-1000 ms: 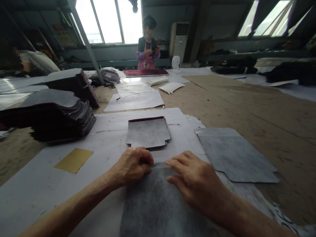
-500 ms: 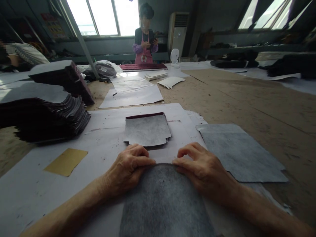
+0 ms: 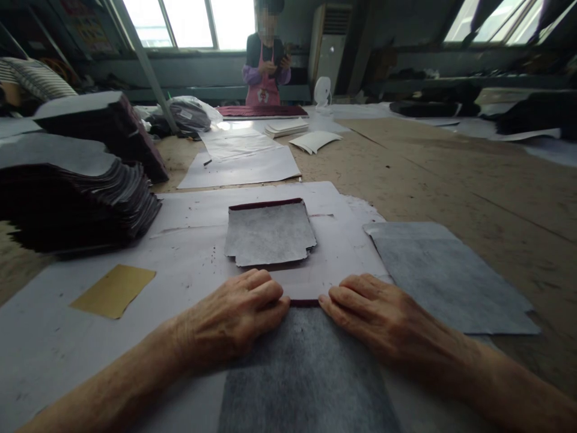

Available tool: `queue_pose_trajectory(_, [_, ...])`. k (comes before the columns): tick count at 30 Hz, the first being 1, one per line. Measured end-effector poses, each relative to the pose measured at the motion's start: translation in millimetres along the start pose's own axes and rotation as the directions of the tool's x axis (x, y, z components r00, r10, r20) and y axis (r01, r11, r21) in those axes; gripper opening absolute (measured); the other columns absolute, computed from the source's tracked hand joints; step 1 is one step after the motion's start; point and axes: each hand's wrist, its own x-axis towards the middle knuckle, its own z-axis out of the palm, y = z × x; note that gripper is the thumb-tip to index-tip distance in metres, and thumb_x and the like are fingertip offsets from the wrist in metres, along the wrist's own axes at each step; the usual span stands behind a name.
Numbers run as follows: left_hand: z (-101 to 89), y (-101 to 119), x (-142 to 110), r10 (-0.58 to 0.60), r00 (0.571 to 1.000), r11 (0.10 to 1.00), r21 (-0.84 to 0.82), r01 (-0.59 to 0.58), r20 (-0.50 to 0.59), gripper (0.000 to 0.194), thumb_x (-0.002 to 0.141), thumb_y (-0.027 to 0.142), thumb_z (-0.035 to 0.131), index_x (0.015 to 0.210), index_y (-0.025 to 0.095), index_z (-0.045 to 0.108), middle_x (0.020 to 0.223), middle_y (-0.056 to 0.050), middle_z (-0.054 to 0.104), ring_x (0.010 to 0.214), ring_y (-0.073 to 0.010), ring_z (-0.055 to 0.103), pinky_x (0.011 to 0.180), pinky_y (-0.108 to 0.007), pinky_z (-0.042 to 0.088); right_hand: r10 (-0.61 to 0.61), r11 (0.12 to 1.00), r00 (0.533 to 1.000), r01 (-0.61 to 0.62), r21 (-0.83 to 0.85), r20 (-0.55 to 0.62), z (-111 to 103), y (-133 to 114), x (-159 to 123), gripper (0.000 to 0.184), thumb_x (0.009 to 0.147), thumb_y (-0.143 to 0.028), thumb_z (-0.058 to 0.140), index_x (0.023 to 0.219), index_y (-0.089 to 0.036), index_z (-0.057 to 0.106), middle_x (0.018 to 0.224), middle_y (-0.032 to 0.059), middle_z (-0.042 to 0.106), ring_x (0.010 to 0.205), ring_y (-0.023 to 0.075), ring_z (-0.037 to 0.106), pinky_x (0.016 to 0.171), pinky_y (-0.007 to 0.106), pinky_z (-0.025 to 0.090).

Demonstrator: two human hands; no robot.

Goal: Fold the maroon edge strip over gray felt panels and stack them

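A grey sheet (image 3: 306,373) with a dark red edge lies in front of me on white paper (image 3: 189,258). My left hand (image 3: 234,316) rests flat on its far left corner, fingers together and stretched out. My right hand (image 3: 383,319) lies flat on its far right corner, fingers extended. Both hands press the sheet's far edge down. Just beyond them lies a smaller folded grey piece (image 3: 268,231) with a dark red rim.
A tall stack of dark sheets (image 3: 76,192) stands at the left. A yellow card (image 3: 112,290) lies front left. Another grey sheet (image 3: 446,273) lies at the right. White papers (image 3: 241,165) lie further back. A person in a pink apron (image 3: 265,66) stands at the far end.
My hands went from curled fingers pinching the sheet's far edge to lying flat on it. The edge now lies pressed down, showing a dark red strip.
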Motion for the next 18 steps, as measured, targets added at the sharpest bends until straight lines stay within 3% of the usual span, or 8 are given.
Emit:
queue_pose_trajectory(4, [-1.0, 1, 1, 0.020, 0.999, 0.998, 0.057, -0.022, 0.040, 0.030, 0.092, 0.013, 0.027, 0.109, 0.008, 0.051, 0.089, -0.009, 0.051, 0.078, -0.0180, 0.041, 0.069, -0.034, 0.043, -0.029, 0.999, 1.000, 0.029, -0.014, 0.008, -1, 2, -3, 0.030, 0.092, -0.009, 0.030, 0.110, -0.007, 0.054, 0.090, 0.0093, 0.060, 0.081, 0.0165, 0.052, 0.070, 0.033, 0.049])
queue_pose_trajectory(9, [-0.8, 2, 1, -0.002, 1.000, 1.000, -0.007, 0.002, 0.001, 0.028, 0.092, 0.010, 0.029, 0.108, 0.008, 0.051, 0.087, -0.008, 0.051, 0.075, -0.0164, 0.041, 0.068, -0.033, 0.043, -0.035, 0.999, 0.999, 0.035, 0.017, 0.022, -3, 5, -10, 0.029, 0.091, -0.007, 0.031, 0.107, -0.004, 0.055, 0.092, 0.0107, 0.060, 0.084, 0.0174, 0.052, 0.072, 0.033, 0.049])
queue_pose_trajectory(18, [-3.5, 4, 2, -0.011, 1.000, 1.000, -0.003, 0.010, -0.027, 0.027, 0.090, 0.007, 0.032, 0.108, 0.008, 0.052, 0.085, -0.008, 0.052, 0.073, -0.0158, 0.043, 0.066, -0.032, 0.045, 0.124, 0.991, 0.988, -0.120, 0.051, -0.087, 2, 6, -23, 0.027, 0.091, -0.008, 0.033, 0.097, -0.007, 0.059, 0.086, 0.0109, 0.059, 0.086, 0.0182, 0.052, 0.075, 0.035, 0.048])
